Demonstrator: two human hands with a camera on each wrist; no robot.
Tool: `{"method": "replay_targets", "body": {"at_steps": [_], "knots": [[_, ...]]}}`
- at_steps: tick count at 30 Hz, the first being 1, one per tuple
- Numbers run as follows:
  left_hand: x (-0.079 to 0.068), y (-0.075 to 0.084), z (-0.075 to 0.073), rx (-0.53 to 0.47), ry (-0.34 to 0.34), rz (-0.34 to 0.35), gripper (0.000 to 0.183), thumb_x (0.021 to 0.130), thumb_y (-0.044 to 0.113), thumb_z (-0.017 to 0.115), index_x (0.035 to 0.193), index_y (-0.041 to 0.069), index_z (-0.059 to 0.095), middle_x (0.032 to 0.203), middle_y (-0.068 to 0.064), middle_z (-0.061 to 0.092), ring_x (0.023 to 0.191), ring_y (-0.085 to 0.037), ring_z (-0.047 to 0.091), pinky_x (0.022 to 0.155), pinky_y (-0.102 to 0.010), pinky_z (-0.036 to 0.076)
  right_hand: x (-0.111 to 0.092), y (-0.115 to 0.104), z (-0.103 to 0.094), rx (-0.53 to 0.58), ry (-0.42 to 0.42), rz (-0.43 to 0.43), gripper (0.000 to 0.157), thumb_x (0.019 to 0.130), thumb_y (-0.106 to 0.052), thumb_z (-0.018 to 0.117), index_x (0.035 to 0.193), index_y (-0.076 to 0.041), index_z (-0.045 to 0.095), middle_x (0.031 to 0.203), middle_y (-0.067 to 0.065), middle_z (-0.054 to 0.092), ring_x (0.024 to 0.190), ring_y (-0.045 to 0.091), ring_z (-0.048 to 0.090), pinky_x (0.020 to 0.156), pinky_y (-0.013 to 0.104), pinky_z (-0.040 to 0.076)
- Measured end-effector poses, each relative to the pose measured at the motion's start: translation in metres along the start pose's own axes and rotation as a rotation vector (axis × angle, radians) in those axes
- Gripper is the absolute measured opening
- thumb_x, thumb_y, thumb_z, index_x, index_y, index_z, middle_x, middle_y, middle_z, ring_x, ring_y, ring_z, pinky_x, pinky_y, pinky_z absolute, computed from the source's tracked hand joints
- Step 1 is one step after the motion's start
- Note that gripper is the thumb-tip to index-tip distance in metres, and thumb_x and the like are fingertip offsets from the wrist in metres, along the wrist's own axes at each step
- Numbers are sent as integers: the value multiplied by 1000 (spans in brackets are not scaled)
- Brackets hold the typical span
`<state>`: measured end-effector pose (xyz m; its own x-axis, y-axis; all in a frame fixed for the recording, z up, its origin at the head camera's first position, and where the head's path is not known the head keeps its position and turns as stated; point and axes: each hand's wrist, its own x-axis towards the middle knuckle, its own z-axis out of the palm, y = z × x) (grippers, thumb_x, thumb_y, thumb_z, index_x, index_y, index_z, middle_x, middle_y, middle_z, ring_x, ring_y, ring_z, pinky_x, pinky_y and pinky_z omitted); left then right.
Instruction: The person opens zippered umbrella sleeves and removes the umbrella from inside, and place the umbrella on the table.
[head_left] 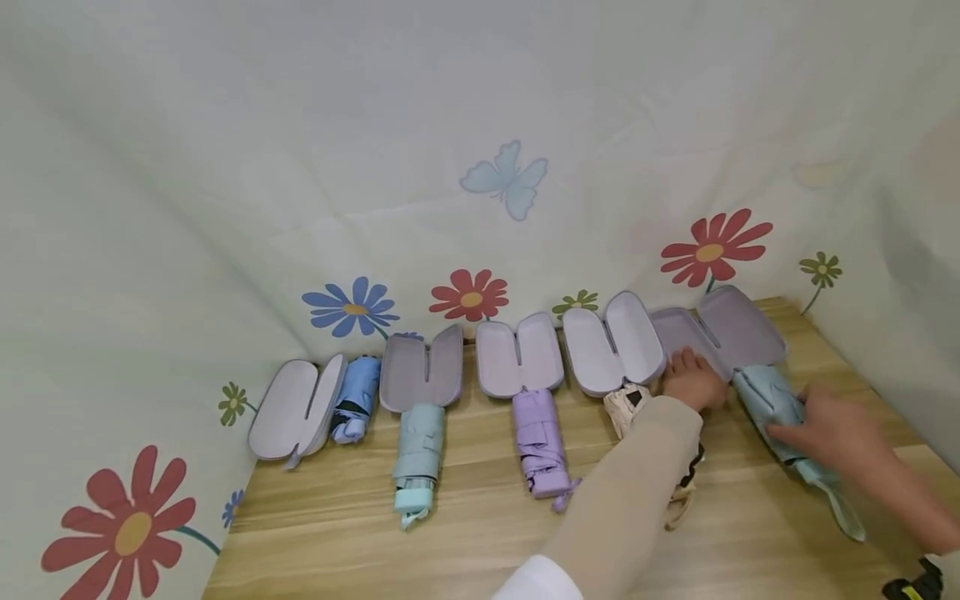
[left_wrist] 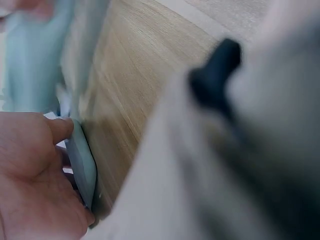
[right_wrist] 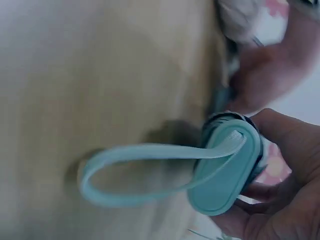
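Observation:
My right hand (head_left: pixel 840 429) grips a folded teal umbrella (head_left: pixel 768 400) on the right of the table. In the right wrist view its pale handle end (right_wrist: pixel 220 175) and looped wrist strap (right_wrist: pixel 125 155) point toward the camera. The umbrella's far end meets the edge of an unzipped grey-lilac case (head_left: pixel 742 329), spread open against the back wall. My left hand (head_left: pixel 693 382) holds that case by its left half. In the left wrist view, thumb and fingers lie about the case's edge (left_wrist: pixel 82 165). A beige folded umbrella (head_left: pixel 624 406) lies partly hidden behind my left forearm.
Several open cases line the back wall, among them a white-lined one (head_left: pixel 519 358) and a grey one (head_left: pixel 422 371). Nearby lie a purple umbrella (head_left: pixel 538 442), a mint umbrella (head_left: pixel 418 446) and a blue umbrella (head_left: pixel 358 396). A flower-printed cloth (head_left: pixel 480 108) encloses the wooden table (head_left: pixel 322 517).

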<state>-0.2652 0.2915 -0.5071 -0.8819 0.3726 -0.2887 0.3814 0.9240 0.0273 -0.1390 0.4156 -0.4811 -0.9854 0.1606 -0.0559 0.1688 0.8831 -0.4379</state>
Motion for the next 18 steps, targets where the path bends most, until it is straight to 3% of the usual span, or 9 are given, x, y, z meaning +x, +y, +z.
{"method": "replay_targets", "body": {"at_steps": [4,7,11,15,18], "knots": [[17,-4,4,-13,-17,-29,63,103,53,40,161,33,27,163,14,19,149,-6,15,119,-27,14,0,0,14,-3,-95,-52,60,87,-35,77,99,14,46,74,14,55,63,24,51,53,37,41],[29,-8,10,-11,-17,-36,66,102,56,41,161,32,25,164,13,18,150,-6,14,120,-28,14,4,-3,18,-13,-99,-72,65,87,-34,77,105,18,44,79,20,58,66,27,55,55,40,44],[42,-14,17,-8,-28,-45,68,102,57,40,162,32,22,165,13,15,151,-6,12,121,-28,12,9,-10,22,-25,-112,-62,64,87,-34,77,108,17,44,79,18,57,66,26,53,53,39,42],[37,-21,10,-37,-16,-46,64,103,53,40,161,28,29,163,11,20,149,-8,16,120,-29,14,14,-14,24,-28,-115,-72,68,87,-34,77,111,20,43,82,23,58,67,28,54,54,41,43],[29,-26,-2,-66,21,12,51,103,44,46,149,23,51,154,8,39,143,-10,30,117,-31,20,20,-14,25,-23,-139,-97,79,88,-33,77,117,28,36,88,32,59,72,33,58,59,46,48]]}}
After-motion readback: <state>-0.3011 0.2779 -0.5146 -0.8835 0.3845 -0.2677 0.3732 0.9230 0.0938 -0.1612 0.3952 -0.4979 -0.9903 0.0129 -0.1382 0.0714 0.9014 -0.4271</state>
